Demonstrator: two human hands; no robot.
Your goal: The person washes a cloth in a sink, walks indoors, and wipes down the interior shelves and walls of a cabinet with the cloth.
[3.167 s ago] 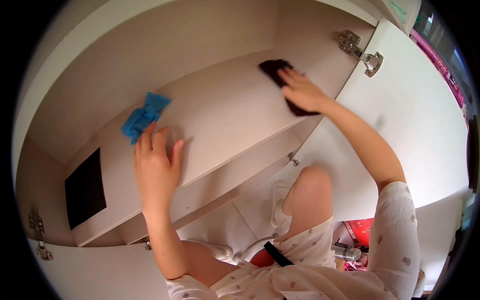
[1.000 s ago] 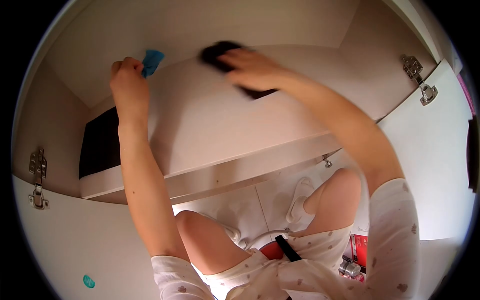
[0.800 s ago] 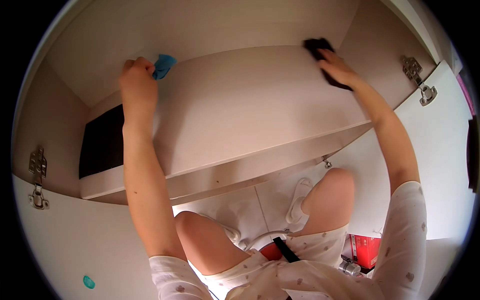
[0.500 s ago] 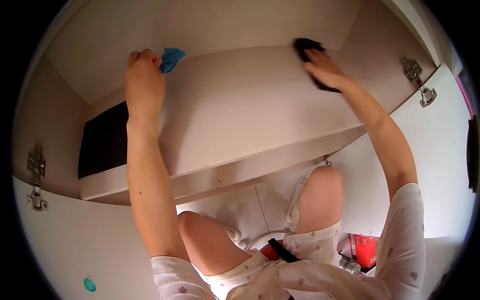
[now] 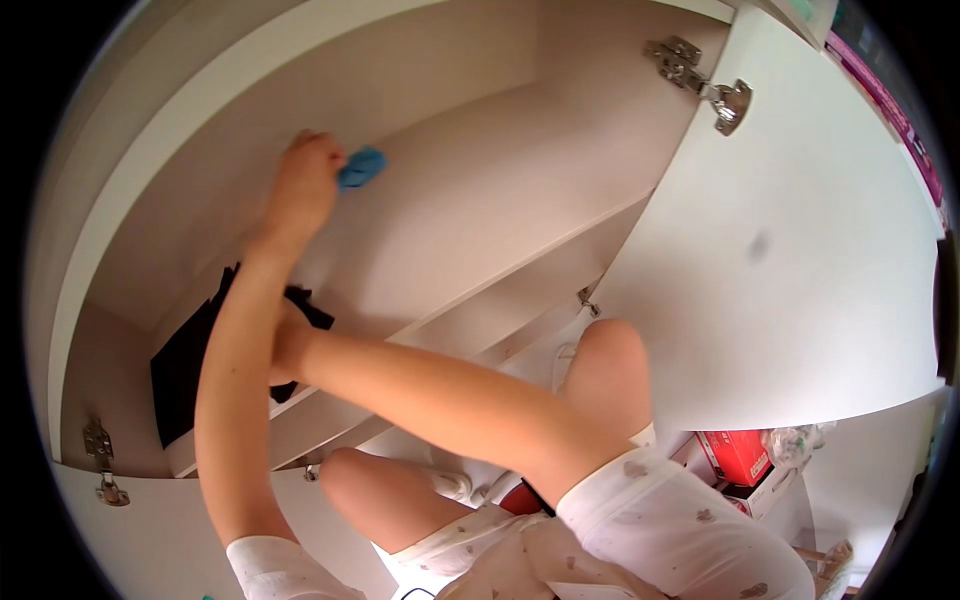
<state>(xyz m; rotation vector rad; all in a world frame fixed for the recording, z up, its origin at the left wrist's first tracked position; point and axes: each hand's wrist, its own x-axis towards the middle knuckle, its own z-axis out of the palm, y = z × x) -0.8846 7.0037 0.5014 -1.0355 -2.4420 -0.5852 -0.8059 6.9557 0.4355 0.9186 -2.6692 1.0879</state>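
Observation:
My left hand [image 5: 308,165] is closed on a small blue cloth [image 5: 362,168], which sticks out to the right of its fingers inside the cabinet. My right arm crosses beneath the left forearm. At its end, my right hand [image 5: 291,340] is on a black cloth [image 5: 312,308] near the left end of the shelf [image 5: 470,200]. The left forearm covers the fingers of that hand, while black material shows above and below it. Farther left lies a flat black piece [image 5: 180,385], partly hidden by the same forearm.
Metal hinges [image 5: 680,65] join the open white door [image 5: 770,270] to the cabinet on the right. Another hinge [image 5: 103,455] is at lower left. My knees [image 5: 610,350] are below the shelf's front edge. A red box [image 5: 735,455] stands at lower right.
My right hand has swept from the shelf's right side to its left end, and the black cloth went with it. The view has turned rightward; the left hand still holds the blue cloth.

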